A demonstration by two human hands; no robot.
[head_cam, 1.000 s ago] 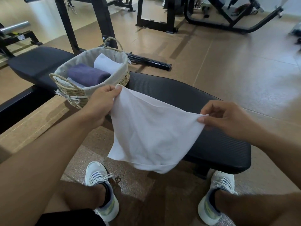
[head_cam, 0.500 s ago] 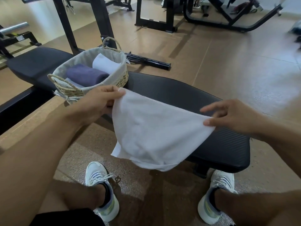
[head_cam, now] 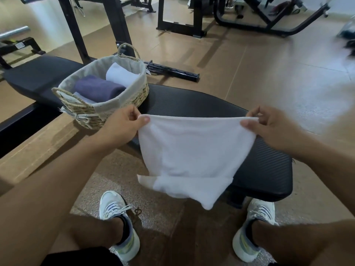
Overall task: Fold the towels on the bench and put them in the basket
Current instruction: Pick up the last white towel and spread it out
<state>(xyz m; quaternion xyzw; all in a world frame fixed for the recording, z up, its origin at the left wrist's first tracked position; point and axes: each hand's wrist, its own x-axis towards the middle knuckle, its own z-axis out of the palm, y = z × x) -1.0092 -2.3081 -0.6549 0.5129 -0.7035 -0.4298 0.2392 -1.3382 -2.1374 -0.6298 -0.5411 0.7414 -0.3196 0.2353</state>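
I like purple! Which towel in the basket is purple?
The rolled purple towel lying in the middle of the woven basket; the towels beside it are white.

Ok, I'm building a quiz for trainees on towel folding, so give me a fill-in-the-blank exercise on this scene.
1. Both hands, the left hand and the right hand, hold a ____ towel by its top edge.
2. The rolled towel in the basket is ____.
3. The basket stands on the black ____.
4. The person wears light ____ on both feet.

Missing words: white; purple; bench; sneakers
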